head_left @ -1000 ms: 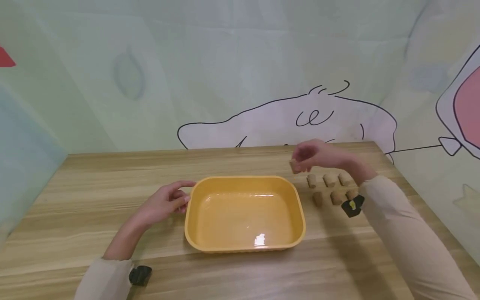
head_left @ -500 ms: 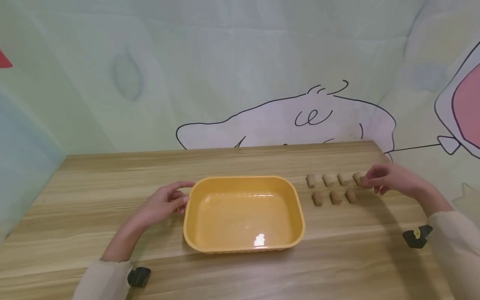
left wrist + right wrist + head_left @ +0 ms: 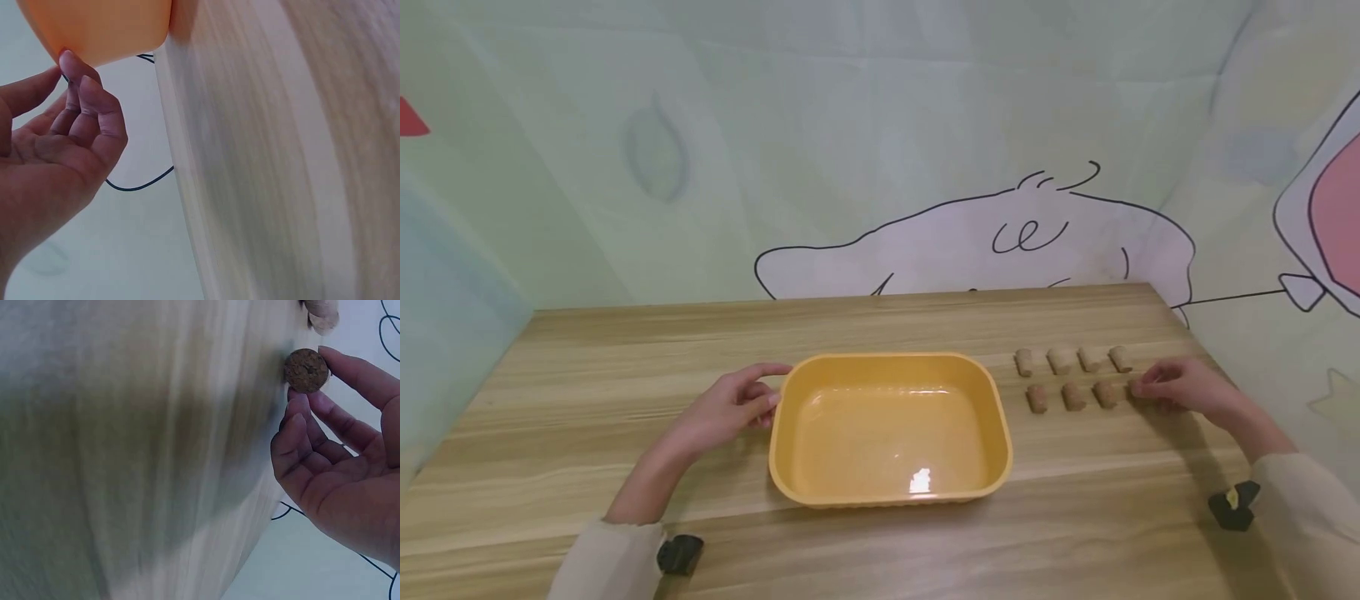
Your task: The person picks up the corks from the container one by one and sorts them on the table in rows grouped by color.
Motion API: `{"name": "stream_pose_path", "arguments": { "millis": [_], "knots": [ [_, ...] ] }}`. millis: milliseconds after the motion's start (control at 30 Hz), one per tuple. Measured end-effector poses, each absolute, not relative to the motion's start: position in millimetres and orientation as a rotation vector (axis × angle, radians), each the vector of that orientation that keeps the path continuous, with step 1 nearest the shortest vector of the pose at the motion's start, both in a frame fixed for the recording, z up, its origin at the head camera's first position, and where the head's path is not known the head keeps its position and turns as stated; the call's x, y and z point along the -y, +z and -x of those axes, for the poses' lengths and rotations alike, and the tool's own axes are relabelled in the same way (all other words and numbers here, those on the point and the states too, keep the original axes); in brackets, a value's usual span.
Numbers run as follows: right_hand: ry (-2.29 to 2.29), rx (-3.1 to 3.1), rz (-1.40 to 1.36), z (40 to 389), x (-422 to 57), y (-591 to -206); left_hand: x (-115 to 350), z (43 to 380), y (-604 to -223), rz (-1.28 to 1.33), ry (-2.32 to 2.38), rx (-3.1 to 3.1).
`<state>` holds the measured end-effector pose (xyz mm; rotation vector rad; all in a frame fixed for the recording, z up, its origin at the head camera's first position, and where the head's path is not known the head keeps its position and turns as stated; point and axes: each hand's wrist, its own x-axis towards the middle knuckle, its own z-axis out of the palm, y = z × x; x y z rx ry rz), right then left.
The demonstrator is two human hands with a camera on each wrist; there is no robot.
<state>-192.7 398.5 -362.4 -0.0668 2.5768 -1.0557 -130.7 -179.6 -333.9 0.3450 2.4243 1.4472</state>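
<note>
My right hand (image 3: pixel 1183 387) is at the right end of the front row of cork stoppers. In the right wrist view it pinches a cork stopper (image 3: pixel 306 370) between thumb and finger, the round brown end showing. Whether that cork touches the table cannot be told. To its left lie a rear row of corks (image 3: pixel 1060 360) and a front row (image 3: pixel 1073 397), roughly lined up. A yellow rectangular basin (image 3: pixel 891 498) stands mid-table. My left hand (image 3: pixel 726 408) touches its left side, index finger extended to the rim and thumb against the outer wall; the other fingers curl loosely.
The wooden tabletop (image 3: pixel 587 375) reaches back to a pale cloth backdrop (image 3: pixel 850 150) with cartoon drawings. Black wrist pieces (image 3: pixel 680 554) sit at both sleeves. The table's right edge runs close beyond the right hand.
My right hand has moved right with a cork, from beyond the rows' left end, past the rear row's right end, then down to the front row's right end. The left hand stays put.
</note>
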Motion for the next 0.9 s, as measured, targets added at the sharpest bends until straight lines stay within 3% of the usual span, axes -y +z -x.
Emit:
{"name": "stream_pose_path", "arguments": {
  "millis": [900],
  "knots": [
    [-1.073, -2.570, 0.034, 190.1, -400.1, -367.8, 178.5, 132.9, -332.6, -0.310, 1.411, -2.438]
  ]
}}
